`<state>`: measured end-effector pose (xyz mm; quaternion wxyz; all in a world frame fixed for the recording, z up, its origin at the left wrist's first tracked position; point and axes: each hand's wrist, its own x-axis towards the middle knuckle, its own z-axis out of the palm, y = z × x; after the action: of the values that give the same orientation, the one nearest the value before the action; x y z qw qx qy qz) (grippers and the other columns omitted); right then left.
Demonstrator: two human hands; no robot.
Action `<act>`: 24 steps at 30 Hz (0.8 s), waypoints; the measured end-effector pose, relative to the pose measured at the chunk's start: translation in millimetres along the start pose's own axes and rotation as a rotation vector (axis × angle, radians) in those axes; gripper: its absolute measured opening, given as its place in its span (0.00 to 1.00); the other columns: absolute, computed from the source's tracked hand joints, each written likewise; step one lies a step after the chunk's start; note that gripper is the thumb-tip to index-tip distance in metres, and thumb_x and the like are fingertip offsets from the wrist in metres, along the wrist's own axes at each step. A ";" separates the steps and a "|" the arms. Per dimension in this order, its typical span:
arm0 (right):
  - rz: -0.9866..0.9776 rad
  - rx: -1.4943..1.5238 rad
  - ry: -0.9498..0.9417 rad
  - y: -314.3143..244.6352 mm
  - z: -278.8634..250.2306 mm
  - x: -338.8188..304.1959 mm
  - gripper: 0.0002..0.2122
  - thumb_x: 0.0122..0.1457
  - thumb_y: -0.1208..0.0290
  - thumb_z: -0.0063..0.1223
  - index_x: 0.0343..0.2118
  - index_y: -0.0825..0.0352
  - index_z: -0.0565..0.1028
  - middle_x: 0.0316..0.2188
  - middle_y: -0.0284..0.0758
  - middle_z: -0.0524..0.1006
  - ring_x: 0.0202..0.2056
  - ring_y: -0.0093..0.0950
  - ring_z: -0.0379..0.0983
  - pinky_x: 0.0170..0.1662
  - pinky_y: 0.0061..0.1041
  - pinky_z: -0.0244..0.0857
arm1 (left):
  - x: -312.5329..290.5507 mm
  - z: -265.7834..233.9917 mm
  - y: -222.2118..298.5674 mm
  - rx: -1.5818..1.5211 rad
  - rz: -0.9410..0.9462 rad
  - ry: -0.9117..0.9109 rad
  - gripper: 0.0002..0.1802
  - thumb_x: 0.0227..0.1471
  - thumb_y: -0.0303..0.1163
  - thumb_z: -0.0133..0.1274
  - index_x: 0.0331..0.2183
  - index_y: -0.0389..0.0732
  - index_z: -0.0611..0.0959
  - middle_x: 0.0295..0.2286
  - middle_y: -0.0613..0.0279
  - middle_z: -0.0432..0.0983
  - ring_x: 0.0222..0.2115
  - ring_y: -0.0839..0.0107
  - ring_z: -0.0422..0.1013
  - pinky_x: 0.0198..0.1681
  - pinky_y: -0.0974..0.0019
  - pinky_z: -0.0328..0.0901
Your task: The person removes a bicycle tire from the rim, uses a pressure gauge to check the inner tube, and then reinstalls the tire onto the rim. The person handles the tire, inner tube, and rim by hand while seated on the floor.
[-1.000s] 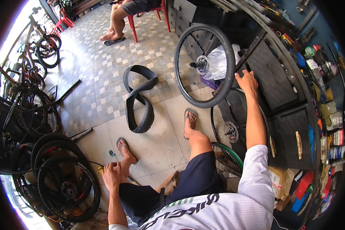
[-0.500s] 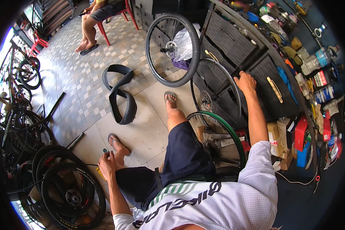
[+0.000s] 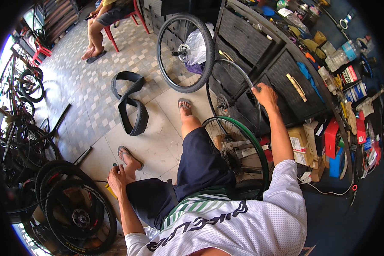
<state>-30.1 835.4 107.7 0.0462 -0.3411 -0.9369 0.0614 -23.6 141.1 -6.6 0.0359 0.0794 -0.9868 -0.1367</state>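
Note:
My right hand [image 3: 266,94] is closed on the edge of a bare bicycle wheel rim [image 3: 255,77], which stands upright against the dark drawers with no tyre on it. By my left knee, my left hand [image 3: 118,180] rests with its fingers loosely bent; I see nothing held in it. Close to my right leg stands another wheel with a green band [image 3: 260,149] round its rim. Farther off, a wheel with a black tyre [image 3: 211,55] leans at the drawers. A loose black tyre [image 3: 136,121], twisted into a figure eight, lies on the floor ahead.
Several tyred wheels [image 3: 109,217] are stacked at lower left, with bicycles [image 3: 21,141] beyond. Dark drawers [image 3: 281,81] and a cluttered bench [image 3: 324,81] line the right, with cardboard boxes [image 3: 301,145] below. Another person's leg [image 3: 96,36] shows by a red chair [image 3: 136,17].
The view has shifted slightly, so most things appear a little farther left. My right hand stays at the bare rim, its fingers more bent round the edge. The left hand stays by the knee.

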 end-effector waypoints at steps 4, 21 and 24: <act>0.028 0.069 -0.032 1.0 5.8 -2.6 0.28 0.58 0.42 0.56 0.51 0.61 0.77 0.44 0.44 0.82 0.49 0.45 0.77 0.50 0.45 0.69 | 1.3 -0.2 1.4 0.013 -0.001 -0.022 0.19 0.60 0.46 0.53 0.34 0.40 0.84 0.35 0.55 0.83 0.39 0.54 0.76 0.46 0.54 0.64; -0.066 0.197 0.249 19.9 49.2 -14.0 0.17 0.54 0.54 0.61 0.31 0.66 0.78 0.25 0.46 0.80 0.32 0.51 0.77 0.34 0.48 0.66 | -0.6 -6.7 4.5 0.030 -0.010 -0.021 0.18 0.59 0.47 0.52 0.33 0.42 0.85 0.34 0.58 0.83 0.41 0.57 0.76 0.49 0.55 0.64; -0.114 0.285 0.333 28.7 33.5 -23.6 0.16 0.53 0.56 0.63 0.28 0.67 0.76 0.20 0.42 0.76 0.26 0.47 0.74 0.30 0.44 0.64 | 1.8 -9.6 7.0 0.027 -0.018 -0.045 0.19 0.59 0.47 0.52 0.34 0.42 0.86 0.34 0.58 0.83 0.41 0.57 0.76 0.49 0.55 0.64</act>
<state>1.7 839.2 69.3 0.2513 -0.2829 -0.9160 0.1334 -25.5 145.0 4.6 0.0113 0.0858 -0.9883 -0.1256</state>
